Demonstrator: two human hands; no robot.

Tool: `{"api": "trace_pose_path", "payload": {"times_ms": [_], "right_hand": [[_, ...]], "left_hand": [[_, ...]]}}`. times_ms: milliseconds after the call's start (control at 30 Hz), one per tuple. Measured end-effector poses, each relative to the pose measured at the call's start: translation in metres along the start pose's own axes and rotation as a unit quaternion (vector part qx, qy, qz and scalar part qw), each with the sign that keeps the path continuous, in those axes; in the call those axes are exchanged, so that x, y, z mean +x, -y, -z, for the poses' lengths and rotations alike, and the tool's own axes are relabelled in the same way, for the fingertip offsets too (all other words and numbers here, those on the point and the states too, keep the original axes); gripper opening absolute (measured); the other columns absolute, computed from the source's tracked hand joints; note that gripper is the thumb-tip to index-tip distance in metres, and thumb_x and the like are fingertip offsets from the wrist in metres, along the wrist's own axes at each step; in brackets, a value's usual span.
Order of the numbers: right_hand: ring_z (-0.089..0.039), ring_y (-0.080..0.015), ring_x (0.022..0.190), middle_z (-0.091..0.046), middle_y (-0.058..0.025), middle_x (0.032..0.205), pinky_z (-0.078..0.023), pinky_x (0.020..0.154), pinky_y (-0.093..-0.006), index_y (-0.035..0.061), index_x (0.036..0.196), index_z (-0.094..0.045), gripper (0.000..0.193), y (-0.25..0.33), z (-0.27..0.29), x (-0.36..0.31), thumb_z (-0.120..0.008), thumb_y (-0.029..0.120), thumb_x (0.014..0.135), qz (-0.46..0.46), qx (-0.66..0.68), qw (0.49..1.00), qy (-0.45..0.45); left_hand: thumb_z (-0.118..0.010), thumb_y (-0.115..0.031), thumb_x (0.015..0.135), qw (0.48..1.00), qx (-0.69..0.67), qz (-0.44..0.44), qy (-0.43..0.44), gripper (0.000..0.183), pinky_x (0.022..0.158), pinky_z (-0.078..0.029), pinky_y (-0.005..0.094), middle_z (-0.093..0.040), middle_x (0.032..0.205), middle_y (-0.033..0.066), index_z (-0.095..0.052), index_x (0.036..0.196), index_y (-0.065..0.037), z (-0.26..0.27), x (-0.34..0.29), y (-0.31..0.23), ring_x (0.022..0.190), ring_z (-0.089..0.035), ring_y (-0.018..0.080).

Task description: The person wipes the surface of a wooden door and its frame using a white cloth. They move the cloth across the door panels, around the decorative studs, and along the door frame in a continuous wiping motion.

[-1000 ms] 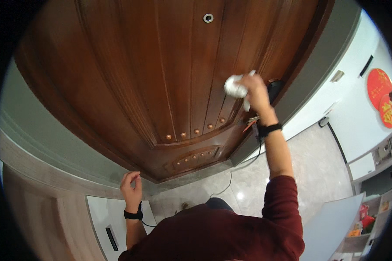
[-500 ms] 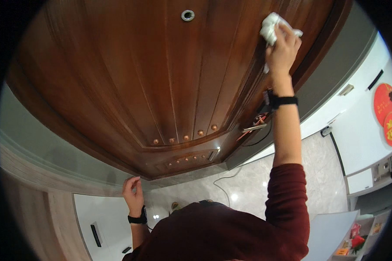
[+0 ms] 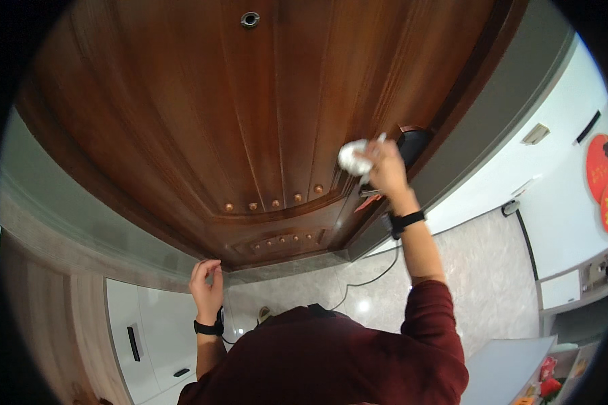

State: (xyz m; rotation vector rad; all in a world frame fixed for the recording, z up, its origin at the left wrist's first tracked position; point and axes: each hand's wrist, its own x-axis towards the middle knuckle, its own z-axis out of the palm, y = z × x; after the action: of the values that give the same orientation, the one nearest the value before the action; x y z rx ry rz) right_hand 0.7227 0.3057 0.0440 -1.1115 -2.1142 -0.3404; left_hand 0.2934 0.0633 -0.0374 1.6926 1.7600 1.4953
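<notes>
My right hand (image 3: 387,169) is closed round a crumpled white cloth (image 3: 353,158), which lies against the brown panelled wooden door (image 3: 297,88). The hand is slightly blurred. It is beside the door's black lock plate (image 3: 413,147), and a metal handle (image 3: 370,192) shows partly just below it. My left hand (image 3: 207,287) hangs near the door's lower left corner. Its fingers are loosely bent, the thumb apart, with nothing in them. Black bands sit on both wrists.
A peephole (image 3: 250,19) is high on the door, and several copper-coloured studs (image 3: 275,203) run across its lower part. A dark cable (image 3: 378,277) trails over the grey floor (image 3: 479,260). White cabinets (image 3: 162,324) stand at left; red round decorations (image 3: 599,169) hang at right.
My right hand has come down and to the left with the white cloth, from the door's upper right to beside the lock. The left hand has hardly moved.
</notes>
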Motion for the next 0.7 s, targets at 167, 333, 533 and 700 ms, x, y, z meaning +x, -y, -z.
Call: {"api": "trace_pose_path", "payload": {"times_ms": [167,333,533,700], "right_hand": [[-0.063,-0.0367,0.104,-0.065,-0.0151,0.114,-0.052,0.092,-0.0468,0.0151,0.125,-0.068,0.056,-0.034,0.158,0.154,-0.063,-0.007,0.074,0.074,-0.173,0.940,-0.283],[-0.061,-0.0395,0.109,-0.062,-0.0210,0.124,-0.049,0.099,-0.0414,0.0021,0.124,-0.066,0.036,-0.041,0.186,0.245,-0.062,-0.002,0.088,0.073,-0.174,0.912,-0.364],[-0.056,-0.0386,0.110,-0.058,-0.0174,0.120,-0.048,0.094,-0.0452,0.0237,0.142,-0.058,0.074,-0.071,0.109,0.177,-0.064,-0.007,0.075,-0.004,-0.211,0.908,-0.363],[-0.055,-0.0395,0.113,-0.056,-0.0183,0.120,-0.048,0.099,-0.0452,0.0212,0.143,-0.056,0.075,-0.036,0.042,0.081,-0.063,-0.010,0.075,-0.095,-0.119,0.956,-0.252]], "left_hand": [[-0.066,0.007,0.088,1.000,0.012,-0.004,-0.002,0.015,0.074,-0.049,0.0287,-0.066,0.092,0.0086,-0.069,0.099,-0.002,-0.007,-0.006,-0.007,0.079,-0.060,0.0180],[-0.067,0.006,0.087,0.999,0.019,0.030,-0.012,0.015,0.073,-0.048,0.0286,-0.064,0.089,0.0078,-0.069,0.099,-0.002,-0.013,-0.012,-0.003,0.078,-0.059,0.0180],[-0.066,0.006,0.088,0.999,0.017,0.040,-0.002,0.015,0.074,-0.049,0.0282,-0.064,0.089,0.0080,-0.069,0.099,-0.002,-0.016,-0.008,-0.004,0.078,-0.059,0.0179],[-0.066,0.006,0.089,0.999,-0.032,-0.001,0.022,0.013,0.079,-0.050,0.0264,-0.066,0.096,0.0086,-0.068,0.101,-0.001,-0.022,0.006,-0.018,0.085,-0.063,0.0175]]}}
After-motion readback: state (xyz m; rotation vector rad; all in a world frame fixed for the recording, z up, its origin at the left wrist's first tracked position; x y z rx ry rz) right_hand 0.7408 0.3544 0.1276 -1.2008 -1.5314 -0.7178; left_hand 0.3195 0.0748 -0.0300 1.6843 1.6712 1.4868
